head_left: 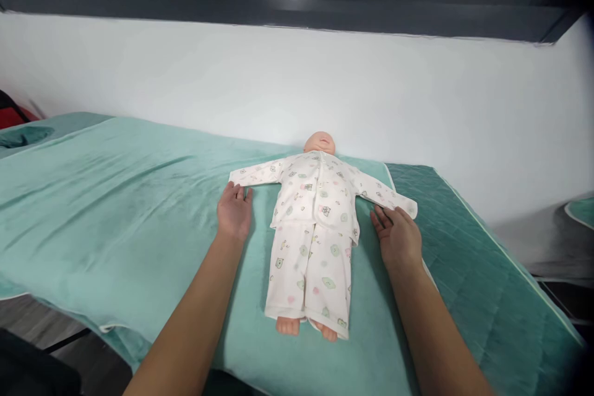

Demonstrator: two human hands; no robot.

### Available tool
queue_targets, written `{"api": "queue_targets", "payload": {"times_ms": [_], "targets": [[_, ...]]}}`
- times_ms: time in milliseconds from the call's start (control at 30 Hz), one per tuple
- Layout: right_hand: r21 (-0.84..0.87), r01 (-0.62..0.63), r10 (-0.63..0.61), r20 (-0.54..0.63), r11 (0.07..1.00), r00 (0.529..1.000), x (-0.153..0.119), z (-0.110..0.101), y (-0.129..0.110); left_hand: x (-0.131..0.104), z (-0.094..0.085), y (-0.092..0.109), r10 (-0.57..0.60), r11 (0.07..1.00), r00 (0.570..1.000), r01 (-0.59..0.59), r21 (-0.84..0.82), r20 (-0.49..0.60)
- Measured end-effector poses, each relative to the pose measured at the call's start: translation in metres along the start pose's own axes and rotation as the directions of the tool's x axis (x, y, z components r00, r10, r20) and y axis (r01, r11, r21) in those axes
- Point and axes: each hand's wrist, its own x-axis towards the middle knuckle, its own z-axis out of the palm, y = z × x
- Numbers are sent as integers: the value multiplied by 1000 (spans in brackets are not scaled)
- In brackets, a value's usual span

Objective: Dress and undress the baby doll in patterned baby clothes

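Observation:
A baby doll (320, 143) lies on its back on the green bed cover, its head toward the wall and its arms spread. It wears a white patterned long-sleeved top (318, 189) and matching trousers (309, 272), with both feet showing below the cuffs. Palm up, my left hand (234, 211) rests at the end of the left-side sleeve, fingers apart and touching or just under its edge. At the right-side sleeve (387, 193), my right hand (398, 235) has its fingertips against the lower edge near the cuff, fingers parted. Neither hand is closed round the cloth.
The light green cover (116, 210) spreads across the bed, with a darker quilted mat (482, 284) at the right. Behind stands a white wall (185, 80) below a dark window frame (371, 9). A red item (12, 116) is at the far left.

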Motion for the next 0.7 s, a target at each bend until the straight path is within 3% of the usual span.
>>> {"api": "queue_targets", "payload": {"times_ms": [267,433,567,700], "targets": [[-67,-47,55,137,997,989,-5,2,4,6,0,-2,6,1000,1000,-6,-14,7],[-280,160,-81,276,947,958,-34,-6,6,-10,-4,2,38,998,999,-36,41,-37],[-468,338,-155,386,817,909,-85,-41,1,-55,-19,17,49,993,999,-48,109,-7],[-549,354,-173,354,757,919,-138,-88,1,-132,-55,53,7,913,996,-43,405,89]]}}
